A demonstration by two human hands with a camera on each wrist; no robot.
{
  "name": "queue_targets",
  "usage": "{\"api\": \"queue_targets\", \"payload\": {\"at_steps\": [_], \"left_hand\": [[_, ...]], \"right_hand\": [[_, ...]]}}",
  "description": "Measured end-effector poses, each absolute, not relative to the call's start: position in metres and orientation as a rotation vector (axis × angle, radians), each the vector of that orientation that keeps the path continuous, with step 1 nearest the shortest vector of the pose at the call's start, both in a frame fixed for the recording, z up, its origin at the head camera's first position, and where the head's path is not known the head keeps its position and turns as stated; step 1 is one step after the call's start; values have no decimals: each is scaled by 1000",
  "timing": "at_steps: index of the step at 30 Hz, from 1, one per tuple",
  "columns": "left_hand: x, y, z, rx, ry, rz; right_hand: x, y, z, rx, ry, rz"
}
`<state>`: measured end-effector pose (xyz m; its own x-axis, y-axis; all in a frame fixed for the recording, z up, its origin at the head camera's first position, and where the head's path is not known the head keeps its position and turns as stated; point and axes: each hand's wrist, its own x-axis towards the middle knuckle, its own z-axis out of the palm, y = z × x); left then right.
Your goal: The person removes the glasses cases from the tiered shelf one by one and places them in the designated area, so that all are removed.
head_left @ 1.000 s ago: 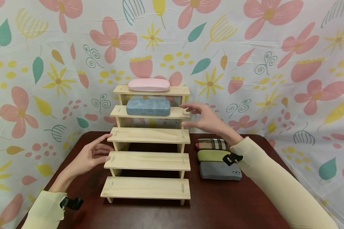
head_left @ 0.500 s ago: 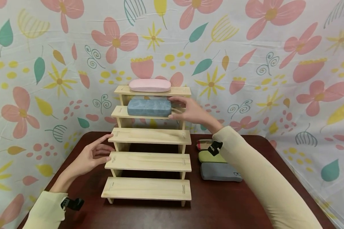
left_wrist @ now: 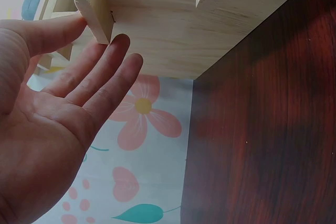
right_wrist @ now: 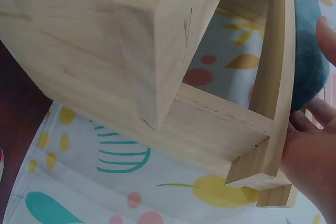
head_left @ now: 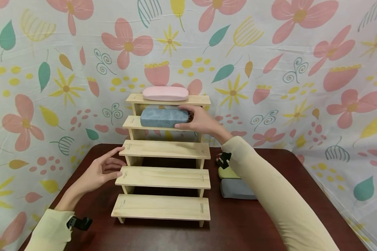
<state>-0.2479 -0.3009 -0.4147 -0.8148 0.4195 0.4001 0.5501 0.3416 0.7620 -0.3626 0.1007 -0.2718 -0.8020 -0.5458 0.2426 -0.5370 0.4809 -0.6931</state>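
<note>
The hands are apart. The right hand [head_left: 198, 121] grips the right end of the blue case [head_left: 161, 118], thumb in front, on the rack's second shelf from the top. The left hand [head_left: 100, 170], thumb and fingers spread, touches the wooden rack [head_left: 166, 176] at its nine o'clock edge. From the blue case, the pink case [head_left: 165, 93] sits at twelve o'clock; from the right hand, green [head_left: 227, 173] and grey [head_left: 237, 190] cases lie near five o'clock on the table [head_left: 251, 226].

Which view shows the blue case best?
Head: the blue case shows nearly whole, only its right end partly covered by the right hand. Right wrist: just part of it, cropped at upper right. Left wrist: only a sliver, top left.
</note>
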Motion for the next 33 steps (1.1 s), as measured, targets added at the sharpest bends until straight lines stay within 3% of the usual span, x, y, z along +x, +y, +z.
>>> {"api": "queue_targets", "payload": {"at_steps": [33], "left_hand": [[-248,-301,-414,-896,-2454,-1503]], "right_hand": [[-363,98,-266,-894,2614,-1350]]}}
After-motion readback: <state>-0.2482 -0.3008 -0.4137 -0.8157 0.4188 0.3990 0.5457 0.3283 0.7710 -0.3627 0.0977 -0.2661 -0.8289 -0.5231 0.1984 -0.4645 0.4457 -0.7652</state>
